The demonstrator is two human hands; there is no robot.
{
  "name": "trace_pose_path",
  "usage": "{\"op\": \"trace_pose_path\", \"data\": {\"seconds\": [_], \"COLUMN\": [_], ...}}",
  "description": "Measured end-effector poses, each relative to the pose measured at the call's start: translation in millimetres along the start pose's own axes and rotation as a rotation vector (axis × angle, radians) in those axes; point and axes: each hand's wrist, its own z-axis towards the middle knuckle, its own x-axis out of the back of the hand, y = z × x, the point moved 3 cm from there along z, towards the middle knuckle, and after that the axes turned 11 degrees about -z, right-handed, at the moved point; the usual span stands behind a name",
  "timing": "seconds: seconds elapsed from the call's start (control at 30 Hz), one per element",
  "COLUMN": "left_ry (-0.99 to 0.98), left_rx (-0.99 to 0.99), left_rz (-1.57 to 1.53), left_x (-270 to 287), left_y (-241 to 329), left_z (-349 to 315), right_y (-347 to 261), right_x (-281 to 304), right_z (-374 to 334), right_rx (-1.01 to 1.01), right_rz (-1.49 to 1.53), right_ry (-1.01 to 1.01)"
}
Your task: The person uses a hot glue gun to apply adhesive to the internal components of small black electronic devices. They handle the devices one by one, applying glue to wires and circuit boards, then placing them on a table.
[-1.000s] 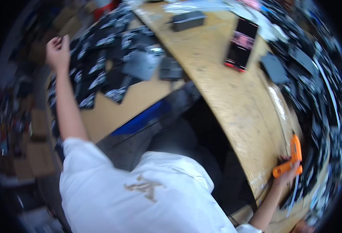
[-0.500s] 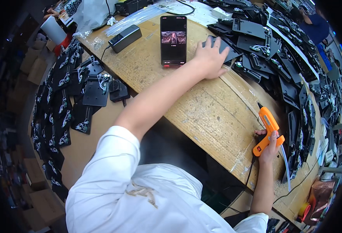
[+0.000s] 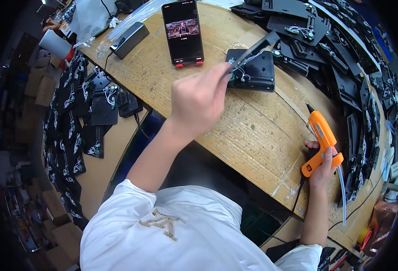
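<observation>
My left hand (image 3: 198,100) is closed on the near end of a narrow black plastic piece (image 3: 254,48), which is tilted up and slightly blurred. Beneath it, a square black plastic panel (image 3: 258,74) lies on the table, with white wires and a small green part at its left side. Whether the two black parts are joined is hard to tell. At the right, my right hand (image 3: 321,174) grips an orange hot glue gun (image 3: 321,131) by its handle. The gun's dark nozzle points up and away, and a clear glue stick (image 3: 342,194) sticks out of its back.
A phone (image 3: 184,34) stands upright on a red-footed holder at the back. Left of it lies a black box-shaped device (image 3: 130,39) on a cable. Piles of wired black panels (image 3: 298,31) cover the right side; more (image 3: 72,122) lie at the left.
My left hand has gone from lying spread on a black panel to gripping a narrow black piece, nearer to me. A wired square panel now shows. The glue gun stays in my right hand.
</observation>
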Motion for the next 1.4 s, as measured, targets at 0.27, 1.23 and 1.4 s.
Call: {"op": "trace_pose_path", "data": {"seconds": [0.27,1.23,1.4], "left_ry": [0.111,0.059,0.069], "left_rx": [-0.313,0.352,0.381], "left_rz": [0.142,-0.625,-0.7], "left_x": [-19.7,-19.8,-19.3], "left_y": [0.1,18.5,17.0], "left_z": [10.9,-78.2,-78.3], "right_y": [-2.5,-43.2,-48.2], "right_x": [-1.4,-36.2,-38.4], "right_z": [1.7,-24.6,-22.5], "right_rx": [-0.002,0.421,0.416], "right_rz": [-0.027,-0.493,-0.538], "right_ry": [0.04,-0.435,-0.458]}}
